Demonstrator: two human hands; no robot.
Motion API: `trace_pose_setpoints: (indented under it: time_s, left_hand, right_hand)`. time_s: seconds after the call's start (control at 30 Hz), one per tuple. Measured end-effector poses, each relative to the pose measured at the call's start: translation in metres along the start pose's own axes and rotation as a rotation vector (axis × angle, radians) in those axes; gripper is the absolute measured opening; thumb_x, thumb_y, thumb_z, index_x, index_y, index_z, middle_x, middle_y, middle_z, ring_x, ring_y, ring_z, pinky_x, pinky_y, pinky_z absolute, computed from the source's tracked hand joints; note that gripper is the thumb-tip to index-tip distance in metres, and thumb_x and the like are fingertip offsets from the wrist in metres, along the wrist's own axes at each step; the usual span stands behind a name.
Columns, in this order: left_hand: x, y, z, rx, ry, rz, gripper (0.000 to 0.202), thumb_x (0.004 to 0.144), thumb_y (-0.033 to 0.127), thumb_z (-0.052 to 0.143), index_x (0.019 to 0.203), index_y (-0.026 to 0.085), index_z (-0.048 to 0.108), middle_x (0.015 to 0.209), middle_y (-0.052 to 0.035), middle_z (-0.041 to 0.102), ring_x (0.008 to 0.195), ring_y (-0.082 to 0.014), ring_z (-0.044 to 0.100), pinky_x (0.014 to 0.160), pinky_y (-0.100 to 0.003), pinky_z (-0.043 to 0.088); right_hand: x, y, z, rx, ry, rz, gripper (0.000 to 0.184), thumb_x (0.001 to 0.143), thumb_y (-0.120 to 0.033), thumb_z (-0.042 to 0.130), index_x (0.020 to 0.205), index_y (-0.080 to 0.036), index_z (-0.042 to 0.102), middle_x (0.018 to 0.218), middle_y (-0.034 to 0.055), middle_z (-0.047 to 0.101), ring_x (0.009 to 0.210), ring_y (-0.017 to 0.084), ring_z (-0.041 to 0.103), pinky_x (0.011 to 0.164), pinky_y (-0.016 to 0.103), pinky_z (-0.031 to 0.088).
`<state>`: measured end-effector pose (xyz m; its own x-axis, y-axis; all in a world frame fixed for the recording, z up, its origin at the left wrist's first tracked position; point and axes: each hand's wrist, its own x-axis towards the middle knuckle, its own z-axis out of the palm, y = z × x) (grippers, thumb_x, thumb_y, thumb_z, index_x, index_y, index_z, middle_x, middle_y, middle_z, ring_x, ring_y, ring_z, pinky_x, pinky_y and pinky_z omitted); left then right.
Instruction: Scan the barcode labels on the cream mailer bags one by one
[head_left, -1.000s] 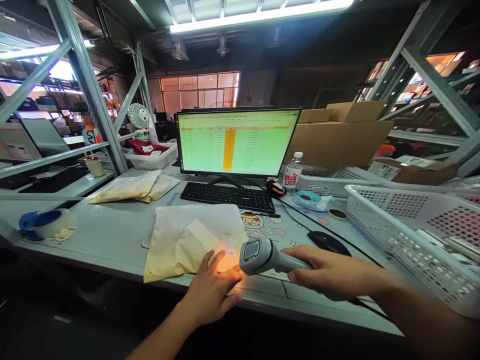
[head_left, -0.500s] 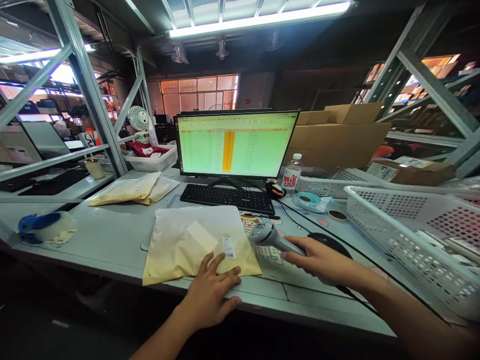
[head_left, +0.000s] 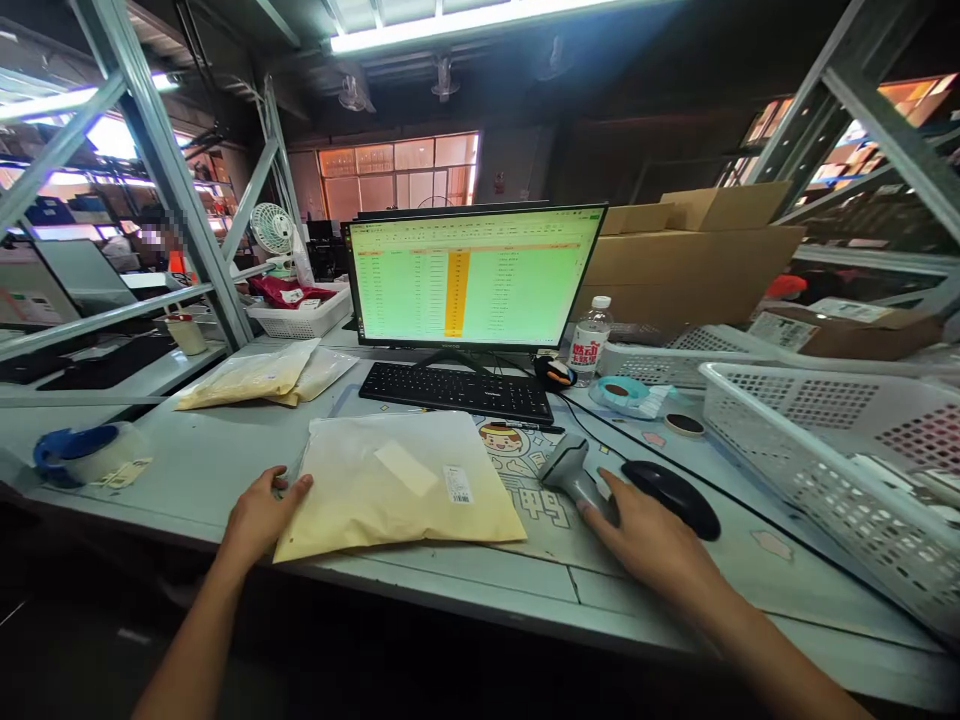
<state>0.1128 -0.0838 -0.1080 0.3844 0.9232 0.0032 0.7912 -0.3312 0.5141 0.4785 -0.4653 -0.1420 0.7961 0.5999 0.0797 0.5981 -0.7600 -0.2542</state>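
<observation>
The left hand [head_left: 261,512] lay at the left edge of the bag [head_left: 397,485], fingers loosely curled and touching that edge, not clearly gripping it. The bag, pale yellow with a small white label [head_left: 457,485], lay flat on the table [head_left: 225,470], near its front edge and in front of the keyboard [head_left: 457,391]. The right hand [head_left: 652,540] rested over the handle of the scanner [head_left: 568,464], fingers bent round it; the scanner lay on the desk mat, just right of the bag and just left of the black mouse [head_left: 671,495]. Behind the keyboard stood a monitor [head_left: 472,280] showing a green sheet. A bottle [head_left: 589,340] stood beside the monitor's right edge, and white baskets [head_left: 825,430] sat at the right. More bags [head_left: 262,375] lay well apart at the left, with a tape roll [head_left: 79,452] near the left front corner.
</observation>
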Motion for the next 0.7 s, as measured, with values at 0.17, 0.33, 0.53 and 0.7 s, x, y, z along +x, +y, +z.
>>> trace_pose_setpoints:
  time_s: [0.17,0.33,0.53,0.7]
  left_hand:
    - [0.007,0.022,-0.008,-0.237,-0.291,0.032,0.081,0.073,0.072,0.073,0.124,0.009,0.068,0.122,-0.0194,0.076,0.112,-0.0389,0.072,0.091,-0.041,0.058]
    - [-0.005,0.049,-0.017,-0.420,-0.522,0.053,0.073,0.062,0.062,0.086,0.112,0.011,0.071,0.114,-0.0144,0.079,0.102,-0.0368,0.075,0.082,-0.039,0.061]
    - [-0.041,0.037,-0.039,-0.475,-0.396,0.193,0.072,0.066,0.073,0.081,0.106,0.013,0.073,0.109,-0.0121,0.079,0.110,-0.0402,0.069,0.092,-0.043,0.060]
    - [-0.079,-0.006,-0.075,-0.495,-0.399,0.273,0.060,0.077,0.066,0.079,0.108,0.015,0.073,0.114,-0.0126,0.077,0.115,-0.0417,0.067,0.097,-0.046,0.058]
  right_hand:
    - [0.003,0.010,-0.026,0.162,0.133,0.056,0.076,0.091,-0.058,0.039,0.148,-0.010,0.054,0.118,0.0178,0.071,0.110,0.037,0.068,0.096,0.051,0.054]
    - [-0.013,-0.012,-0.027,0.314,0.340,-0.101,0.060,0.092,-0.053,0.046,0.134,-0.014,0.060,0.122,0.0179,0.069,0.117,0.036,0.063,0.106,0.052,0.049]
    - [-0.030,-0.078,-0.010,0.670,0.223,-0.224,0.065,0.092,-0.058,0.059,0.143,-0.018,0.052,0.138,0.0178,0.061,0.122,0.033,0.061,0.109,0.052,0.048]
    - [-0.025,-0.139,0.015,1.156,-0.206,-0.229,0.123,0.070,-0.069,0.084,0.165,-0.026,0.017,0.155,0.0206,0.045,0.131,0.033,0.057,0.111,0.053,0.047]
